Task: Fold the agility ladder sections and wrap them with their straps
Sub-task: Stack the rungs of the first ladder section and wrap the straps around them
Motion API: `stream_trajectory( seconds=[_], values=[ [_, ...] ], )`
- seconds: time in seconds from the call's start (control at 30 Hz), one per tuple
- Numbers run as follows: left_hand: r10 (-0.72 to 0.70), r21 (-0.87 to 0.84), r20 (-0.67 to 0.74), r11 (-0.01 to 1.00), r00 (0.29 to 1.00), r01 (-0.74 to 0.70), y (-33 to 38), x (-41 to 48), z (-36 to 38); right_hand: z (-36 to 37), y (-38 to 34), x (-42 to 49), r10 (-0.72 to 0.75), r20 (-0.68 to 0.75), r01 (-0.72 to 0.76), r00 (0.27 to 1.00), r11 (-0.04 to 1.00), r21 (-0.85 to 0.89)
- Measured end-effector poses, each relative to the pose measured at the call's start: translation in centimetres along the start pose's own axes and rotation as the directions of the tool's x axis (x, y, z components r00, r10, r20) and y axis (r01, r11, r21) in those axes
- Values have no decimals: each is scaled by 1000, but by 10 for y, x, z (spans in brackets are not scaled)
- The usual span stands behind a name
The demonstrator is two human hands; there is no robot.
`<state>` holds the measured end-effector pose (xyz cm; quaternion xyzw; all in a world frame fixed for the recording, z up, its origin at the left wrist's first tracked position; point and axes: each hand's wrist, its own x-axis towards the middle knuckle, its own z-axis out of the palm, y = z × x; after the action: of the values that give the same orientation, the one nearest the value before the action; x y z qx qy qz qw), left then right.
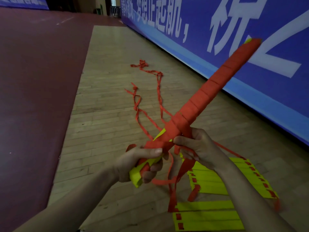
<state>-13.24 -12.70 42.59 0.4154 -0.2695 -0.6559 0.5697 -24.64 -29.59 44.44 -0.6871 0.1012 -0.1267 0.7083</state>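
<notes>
Two bare forearms reached in from the bottom edge, and both hands held one long wrapped bundle [217, 84] of agility-ladder rungs. It was raised off the wooden floor [108, 97] and slanted from lower left to upper right. The left grip [138, 164] was closed round the bundle's near end, where bare yellow rungs showed. Its fingers curled underneath, and its thumb lay flat across the nearest turns of wrapping. The right grip [195, 146] was closed round the bundle just beyond, with its thumb pressing on the wrapping. Below it, loose red strap [187, 164] hung in limp loops, and more strap trailed away across the floor.

The stacked flat rungs probably made the bundle light and fairly stiff along its length. The strap looked like soft webbing that would slacken and unwind once tension dropped. The safest hold seemed to be where the hands were: one on the bare end, one pinning the newest turn. The far end was already covered in red. Only the near end showed yellow, so the wrapping seemed nearly finished.

Near the right forearm, more ladder sections [207, 216] lay flat on the floor, yellow rungs threaded with red. A blue banner [234, 30] with white lettering ran along the wall to the right.
</notes>
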Motion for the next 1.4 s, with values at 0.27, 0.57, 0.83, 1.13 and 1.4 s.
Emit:
stream_trajectory(
  seconds=[0.27,0.57,0.83,1.13,1.4],
  values=[
    [61,256,-92,966,994,-36,-2,9,-4,1,-1,-6,43,-28,-45,999,994,-95],
    [624,969,-201,16,755,245,-29,25,11,-1,-1,-1,87,-90,-110,992,948,-297],
    [666,906,-324,424,672,17,-34,32,4,-6,-8,0,165,-150,-195,975,956,-218],
    [539,704,-324,687,778,-182,-22,35,-10,-5,3,-5,48,-159,-112,986,898,-426],
    [672,959,-264,256,692,117,-6,22,-9,-3,-1,-5,189,-51,-195,981,961,-194]
  ],
)
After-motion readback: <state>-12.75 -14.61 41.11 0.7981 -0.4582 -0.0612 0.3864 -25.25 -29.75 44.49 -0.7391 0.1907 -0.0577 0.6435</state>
